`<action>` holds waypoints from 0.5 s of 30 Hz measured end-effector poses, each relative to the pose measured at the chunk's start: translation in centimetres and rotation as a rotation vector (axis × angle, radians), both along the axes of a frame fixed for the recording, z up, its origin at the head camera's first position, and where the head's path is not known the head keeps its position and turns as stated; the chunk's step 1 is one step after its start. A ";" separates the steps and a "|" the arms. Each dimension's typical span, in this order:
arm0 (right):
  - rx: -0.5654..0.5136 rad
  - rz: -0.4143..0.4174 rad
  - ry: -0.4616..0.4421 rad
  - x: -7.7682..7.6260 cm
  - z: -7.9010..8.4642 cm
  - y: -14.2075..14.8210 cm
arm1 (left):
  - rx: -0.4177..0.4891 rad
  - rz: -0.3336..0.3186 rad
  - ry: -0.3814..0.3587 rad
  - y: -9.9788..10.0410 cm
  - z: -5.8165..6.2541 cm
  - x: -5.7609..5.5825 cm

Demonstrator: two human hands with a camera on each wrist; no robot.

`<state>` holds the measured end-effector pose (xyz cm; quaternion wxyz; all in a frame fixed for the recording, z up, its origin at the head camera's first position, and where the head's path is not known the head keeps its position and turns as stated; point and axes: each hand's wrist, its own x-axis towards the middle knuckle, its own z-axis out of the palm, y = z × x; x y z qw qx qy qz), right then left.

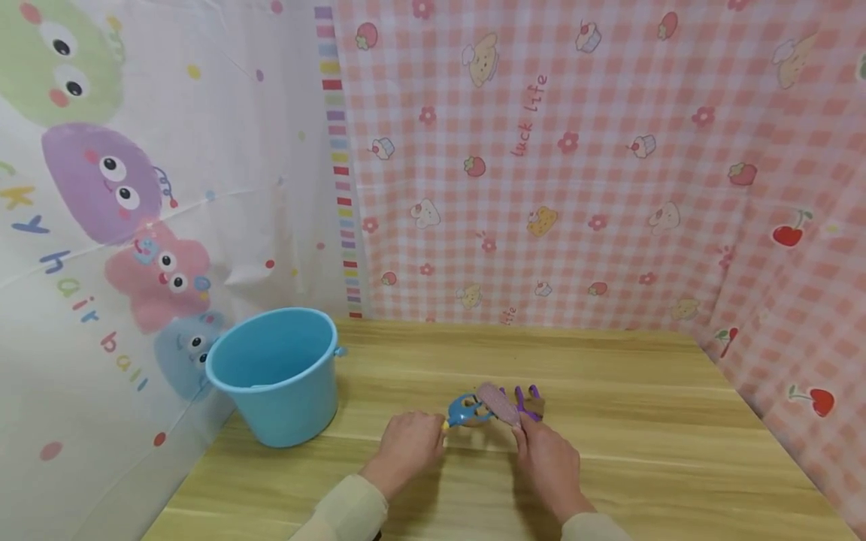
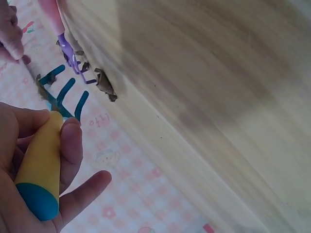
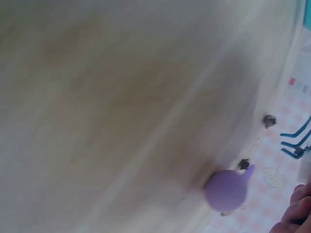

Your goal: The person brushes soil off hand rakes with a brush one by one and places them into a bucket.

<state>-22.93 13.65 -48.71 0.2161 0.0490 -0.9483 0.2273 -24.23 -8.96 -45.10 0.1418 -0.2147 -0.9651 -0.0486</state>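
My left hand (image 1: 411, 442) grips the yellow handle of a small blue hand rake (image 1: 463, 411), its curved tines (image 2: 63, 92) raised off the table. A flat, oval, pinkish-grey brush-like piece (image 1: 498, 403) is held in my right hand (image 1: 551, 460), against or very near the rake's tines; its exact kind is unclear. Some brown matter (image 2: 41, 86) clings near those tines. Just beyond my right hand lies a purple rake (image 2: 71, 54) with a pink handle, brown crumpled scraps (image 2: 104, 85) around its tines. At the edge of the right wrist view, only curled fingers (image 3: 297, 208) show.
A light blue bucket (image 1: 284, 409) stands at the left of the wooden table (image 1: 649, 466). Cloths with printed patterns hang behind and on both sides, the pink checked one (image 1: 609, 188) at the table's far edge. Small dark bits (image 3: 268, 120) lie on the wood.
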 end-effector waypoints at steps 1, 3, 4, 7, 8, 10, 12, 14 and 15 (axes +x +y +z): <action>-0.005 0.008 0.009 0.1 0.2 -0.2 | -0.002 0.007 -0.003 0.0 0.0 -0.1; -0.007 0.029 0.036 0.3 0.6 -0.6 | -0.010 0.021 -0.001 0.0 -0.1 -0.2; -0.006 0.046 0.050 0.5 0.8 -0.9 | -0.015 0.027 0.001 -0.1 -0.2 -0.3; 0.045 0.102 0.100 1.0 1.0 -1.7 | -0.029 0.032 0.011 -0.2 -0.3 -0.5; 0.066 0.113 0.114 1.1 1.0 -2.0 | -0.031 0.030 0.013 -0.3 -0.4 -0.5; 0.104 0.113 0.137 1.3 0.8 -2.4 | -0.029 0.024 0.023 -0.3 -0.4 -0.6; 0.137 0.091 0.152 1.3 0.7 -2.5 | -0.024 0.019 0.027 -0.4 -0.2 -0.5; 0.140 0.066 0.159 1.3 0.6 -2.5 | -0.017 0.014 0.031 -0.4 0.0 -0.3; 0.140 0.058 0.156 1.3 0.6 -2.5 | -0.015 0.014 0.030 -0.3 0.0 -0.3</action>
